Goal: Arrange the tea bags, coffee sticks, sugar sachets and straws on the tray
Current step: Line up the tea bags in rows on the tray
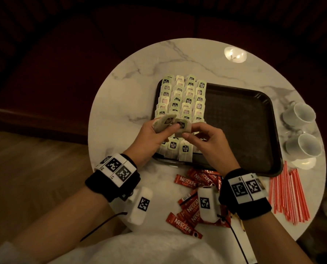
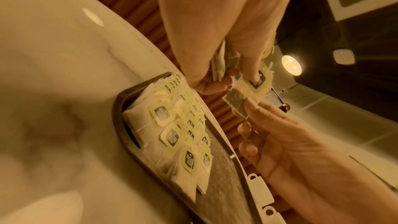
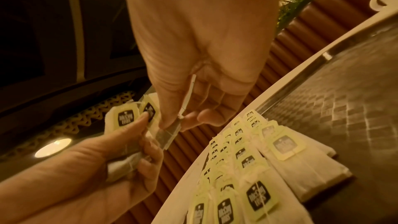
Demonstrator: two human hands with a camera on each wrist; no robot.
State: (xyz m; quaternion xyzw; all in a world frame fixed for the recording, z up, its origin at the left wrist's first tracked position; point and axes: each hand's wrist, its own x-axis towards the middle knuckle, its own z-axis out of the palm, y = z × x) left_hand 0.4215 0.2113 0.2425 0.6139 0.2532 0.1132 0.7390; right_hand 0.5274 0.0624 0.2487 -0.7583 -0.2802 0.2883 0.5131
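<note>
L hand (image 1: 149,138) clutching tea bag bundle (image 1: 163,122); R hand (image 1: 206,139) pinching one tea bag (image 1: 181,126). Light, limp, tearable paper – take by edge, above tray (image 1: 254,130)

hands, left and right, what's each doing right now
Left hand: grips a small bunch of tea bags.
Right hand: pinches one tea bag from that bunch.

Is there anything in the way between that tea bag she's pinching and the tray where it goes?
Nothing visible blocks it. The right hand pinches a tea bag held with the left hand, just above the rows of tea bags on the tray; the right part lies bare.
</note>
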